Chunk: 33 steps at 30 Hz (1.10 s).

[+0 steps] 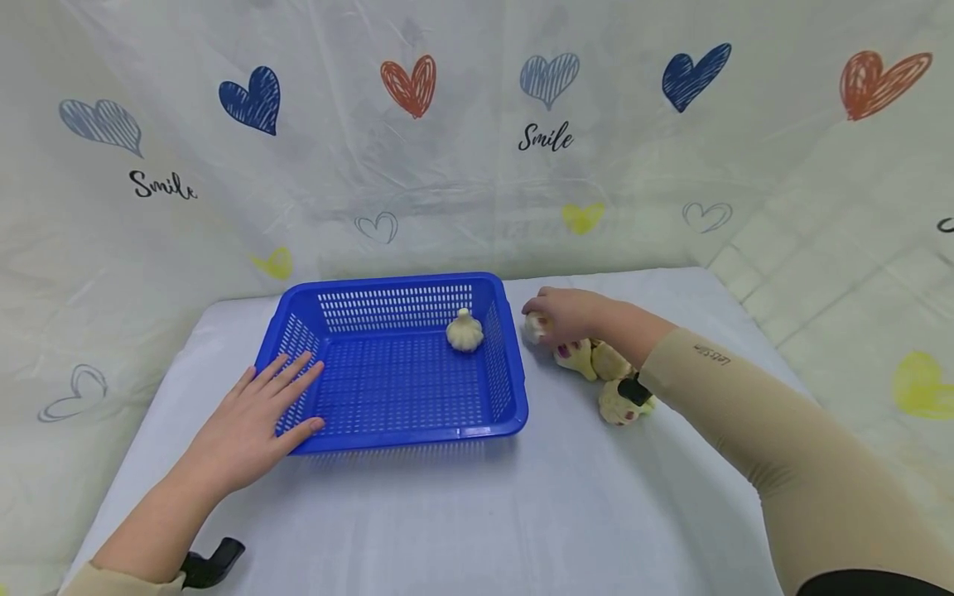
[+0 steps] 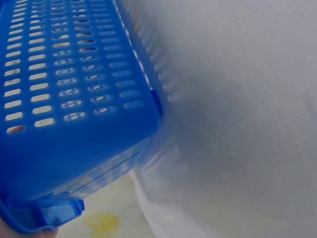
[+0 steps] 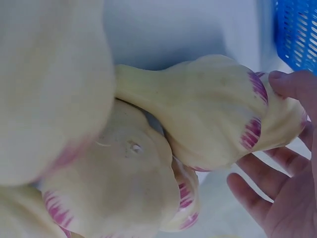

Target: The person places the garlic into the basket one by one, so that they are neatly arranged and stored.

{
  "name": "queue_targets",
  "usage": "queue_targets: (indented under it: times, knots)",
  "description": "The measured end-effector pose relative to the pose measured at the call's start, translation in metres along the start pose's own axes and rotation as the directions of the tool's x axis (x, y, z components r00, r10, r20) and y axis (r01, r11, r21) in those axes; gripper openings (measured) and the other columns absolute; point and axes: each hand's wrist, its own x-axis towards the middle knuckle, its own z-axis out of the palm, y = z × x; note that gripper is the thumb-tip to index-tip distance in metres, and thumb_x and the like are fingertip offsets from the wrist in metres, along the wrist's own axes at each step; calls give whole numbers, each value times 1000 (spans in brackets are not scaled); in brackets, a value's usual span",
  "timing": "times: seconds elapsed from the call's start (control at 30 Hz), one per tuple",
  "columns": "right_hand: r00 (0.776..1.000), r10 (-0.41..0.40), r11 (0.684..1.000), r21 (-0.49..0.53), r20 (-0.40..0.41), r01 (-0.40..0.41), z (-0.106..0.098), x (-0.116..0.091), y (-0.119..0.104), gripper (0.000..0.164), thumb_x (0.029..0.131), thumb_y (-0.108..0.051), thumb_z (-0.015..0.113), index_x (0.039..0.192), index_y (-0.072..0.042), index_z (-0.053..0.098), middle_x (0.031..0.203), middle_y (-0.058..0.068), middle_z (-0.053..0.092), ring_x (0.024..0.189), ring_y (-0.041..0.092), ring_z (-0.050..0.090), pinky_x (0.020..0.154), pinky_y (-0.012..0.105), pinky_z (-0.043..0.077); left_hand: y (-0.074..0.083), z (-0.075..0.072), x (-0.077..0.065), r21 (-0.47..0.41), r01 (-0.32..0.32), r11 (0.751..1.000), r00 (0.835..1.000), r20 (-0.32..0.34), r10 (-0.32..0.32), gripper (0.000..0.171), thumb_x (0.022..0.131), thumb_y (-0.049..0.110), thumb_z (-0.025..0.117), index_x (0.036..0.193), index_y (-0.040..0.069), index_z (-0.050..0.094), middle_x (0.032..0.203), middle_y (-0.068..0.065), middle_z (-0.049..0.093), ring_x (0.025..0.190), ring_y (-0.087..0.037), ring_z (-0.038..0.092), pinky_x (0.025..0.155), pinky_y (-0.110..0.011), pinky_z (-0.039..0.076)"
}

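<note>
A blue plastic basket (image 1: 417,439) stands on the table, with one white garlic bulb (image 1: 464,333) inside near its right end. My left hand (image 1: 257,422) rests on the basket's left rim, fingers spread and straight. To the right of the basket, my right hand (image 1: 572,316) grips a garlic bulb (image 1: 534,328) at the far end of a group. In the right wrist view its thumb lies on one side of that bulb (image 3: 286,121) and its fingers on the other. Other purple-streaked garlic bulbs (image 1: 619,406) lie under the right forearm, partly hidden by it.
A white cloth (image 1: 477,521) covers the table. Behind it hangs a pale curtain (image 1: 477,174) printed with hearts and lettering. The basket's slotted wall (image 2: 74,144) fills much of the left wrist view.
</note>
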Motion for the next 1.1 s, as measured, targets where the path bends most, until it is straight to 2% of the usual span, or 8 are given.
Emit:
queue_targets:
  times: [0.13, 0.23, 0.33, 0.43, 0.53, 0.63, 0.8, 1.1]
  knots:
    - [1000, 18, 1000, 5, 24, -18, -4, -3, -1, 59, 89, -31, 72, 144, -19, 52, 128, 8, 52, 87, 19, 63, 70, 34, 56, 1, 0, 0, 1, 1, 1000, 1000, -6, -1, 77, 96, 58, 52, 159, 22, 26, 164, -8, 23, 149, -40, 17, 121, -53, -4]
    - [999, 19, 1000, -9, 30, -18, -6, -5, -1, 59, 90, -32, 71, 145, -21, 52, 129, 7, 53, 96, 21, 60, 82, 40, 54, 1, -1, 0, -1, 0, 1000, 1000, -8, 0, 77, 97, 58, 52, 159, 22, 25, 164, -8, 23, 149, -39, 17, 121, -52, -5]
    - [1000, -2, 999, -40, 29, 3, -7, -6, 1, 56, 91, -31, 68, 144, -21, 54, 129, 8, 56, 104, 23, 55, 92, 45, 50, 1, -1, -1, -4, -6, 1000, 1000, -9, 6, 77, 97, 57, 53, 159, 22, 24, 164, -9, 23, 149, -40, 18, 121, -51, -5]
    - [998, -48, 997, -59, 29, 49, -6, -6, 4, 53, 92, -29, 66, 143, -18, 55, 131, 10, 58, 105, 24, 57, 96, 46, 49, 0, -1, -1, -3, -5, 1000, 1000, -4, 5, 77, 97, 59, 50, 159, 21, 25, 163, -9, 23, 149, -40, 17, 121, -52, -5]
    - [998, -51, 997, -56, 40, 53, -6, -6, 4, 51, 92, -25, 65, 142, -16, 57, 137, 13, 56, 117, 27, 56, 102, 48, 46, 0, -1, -1, -3, -1, 1000, 1000, 2, 1, 77, 97, 60, 49, 159, 21, 25, 164, -9, 23, 149, -40, 17, 121, -52, -6]
    - [999, -14, 999, -35, 47, 16, -6, -7, 4, 48, 92, -19, 65, 140, -16, 59, 143, 13, 53, 130, 31, 49, 109, 50, 40, 0, -1, -1, -1, -1, 1000, 1000, 1, 1, 77, 97, 60, 49, 159, 21, 24, 164, -9, 22, 149, -40, 16, 121, -51, -7]
    - [1000, -13, 1000, -22, 20, 13, -6, -7, 6, 43, 93, -9, 64, 136, -14, 63, 142, 14, 54, 134, 33, 47, 111, 50, 38, 1, -1, -1, -1, 1, 1000, 1000, -2, -1, 77, 97, 60, 49, 159, 22, 24, 164, -10, 23, 149, -40, 16, 121, -51, -7]
    - [999, -24, 1000, -1, -33, 24, -8, -14, 11, 38, 93, -8, 63, 131, -12, 65, 137, 14, 58, 132, 34, 49, 110, 50, 39, 0, 0, -1, -3, -2, 1000, 1000, -13, 2, 78, 96, 57, 53, 159, 23, 24, 164, -9, 23, 149, -39, 17, 121, -52, -7]
